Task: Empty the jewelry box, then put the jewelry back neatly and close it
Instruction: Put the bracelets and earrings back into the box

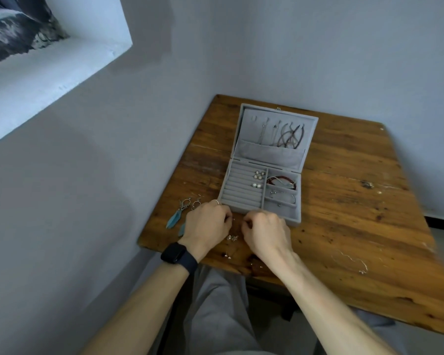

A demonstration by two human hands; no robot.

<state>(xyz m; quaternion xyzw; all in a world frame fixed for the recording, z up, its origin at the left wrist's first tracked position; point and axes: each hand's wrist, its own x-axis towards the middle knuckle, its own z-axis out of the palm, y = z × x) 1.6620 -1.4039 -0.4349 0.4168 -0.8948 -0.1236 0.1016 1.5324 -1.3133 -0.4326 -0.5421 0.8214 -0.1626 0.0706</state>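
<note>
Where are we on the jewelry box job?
Midway, though emptying or refilling is unclear. The jewelry box lies open, with pearl earrings and a red bracelet inside. The left hand and right hand pinch something tiny together. Feather earrings and a thin chain lie on the table. Closing remains.

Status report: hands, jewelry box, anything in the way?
Both hands, left hand and right hand, pinched together at jewelry box front; contents unclear. Box open, part filled. Feather earrings, silver chain loose on table.
</note>
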